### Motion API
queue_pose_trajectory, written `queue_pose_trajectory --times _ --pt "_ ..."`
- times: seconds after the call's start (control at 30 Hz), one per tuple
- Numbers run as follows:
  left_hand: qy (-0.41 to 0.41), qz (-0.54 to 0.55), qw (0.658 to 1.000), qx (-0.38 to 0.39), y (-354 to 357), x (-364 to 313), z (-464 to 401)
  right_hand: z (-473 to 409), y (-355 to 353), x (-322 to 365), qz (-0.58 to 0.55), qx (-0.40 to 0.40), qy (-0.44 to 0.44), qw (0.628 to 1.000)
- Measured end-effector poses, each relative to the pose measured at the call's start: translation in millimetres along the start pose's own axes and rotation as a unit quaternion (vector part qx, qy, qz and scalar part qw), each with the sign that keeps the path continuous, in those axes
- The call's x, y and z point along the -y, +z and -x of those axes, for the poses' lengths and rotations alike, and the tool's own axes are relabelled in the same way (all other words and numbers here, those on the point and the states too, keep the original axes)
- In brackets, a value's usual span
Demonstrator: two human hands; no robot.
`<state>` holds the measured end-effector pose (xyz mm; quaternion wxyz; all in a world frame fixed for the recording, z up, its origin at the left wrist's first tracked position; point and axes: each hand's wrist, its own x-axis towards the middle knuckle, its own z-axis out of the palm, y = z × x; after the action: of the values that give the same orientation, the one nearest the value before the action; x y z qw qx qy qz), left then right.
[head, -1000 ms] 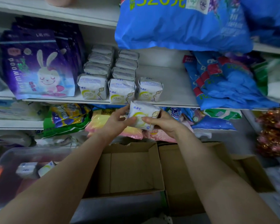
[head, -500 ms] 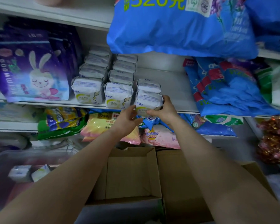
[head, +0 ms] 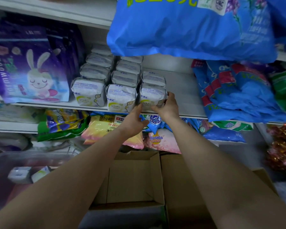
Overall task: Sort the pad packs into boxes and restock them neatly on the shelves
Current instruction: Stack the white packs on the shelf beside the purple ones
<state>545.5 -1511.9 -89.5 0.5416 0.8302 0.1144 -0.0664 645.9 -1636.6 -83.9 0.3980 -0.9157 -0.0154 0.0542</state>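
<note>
Both hands on one white pad pack [head: 153, 95], front of the third row on the middle shelf [head: 183, 95], at the shelf's front edge. Pack stands upright, touching the pack behind it [head: 153, 78] and just beside the front pack of the middle row [head: 121, 98].

Left hand [head: 134, 119]: below and left of the pack, fingers together, tips touching its lower left corner. Right hand [head: 168, 106]: cupped on the pack's lower right, thumb across the front bottom, fingers wrapped round the right side. So the pack is pinched between the two hands, bottom on the shelf as far as I can tell.

Other rows: left row front pack [head: 88, 92], more stacked behind.

Purple rabbit bag [head: 28, 70] left of the rows, blue bags [head: 238, 90] well to the right. Big blue bag [head: 188, 27] on the shelf above. Open cardboard box [head: 134, 177] below the arms. Clear bin [head: 12, 172] bottom left with two small packs in it.
</note>
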Motion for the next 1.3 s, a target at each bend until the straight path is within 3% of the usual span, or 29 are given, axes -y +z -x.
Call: queue_pose_trajectory --times 0.2,0.33,0.57,0.87,1.1,1.3 --pt "0.014 0.002 1.0 -0.005 -3 18 18 39 10 -11 0.001 -0.041 0.041 0.998" --pt "0.015 -0.005 1.0 -0.026 -16 47 45 82 40 -22 0.017 -0.027 0.035 0.999" --pt "-0.045 -0.022 0.994 -0.095 -59 135 104 149 125 -12 0.084 0.111 -0.037 0.99" --pt "-0.162 -0.023 0.969 -0.187 -125 282 191 212 276 16 0.181 0.295 -0.143 0.927" --pt "-0.251 -0.045 0.941 -0.222 -177 410 217 235 415 15 0.206 0.377 -0.15 0.89" --pt "-0.275 -0.097 0.938 -0.189 -216 511 192 226 530 -4 0.205 0.402 -0.099 0.887"
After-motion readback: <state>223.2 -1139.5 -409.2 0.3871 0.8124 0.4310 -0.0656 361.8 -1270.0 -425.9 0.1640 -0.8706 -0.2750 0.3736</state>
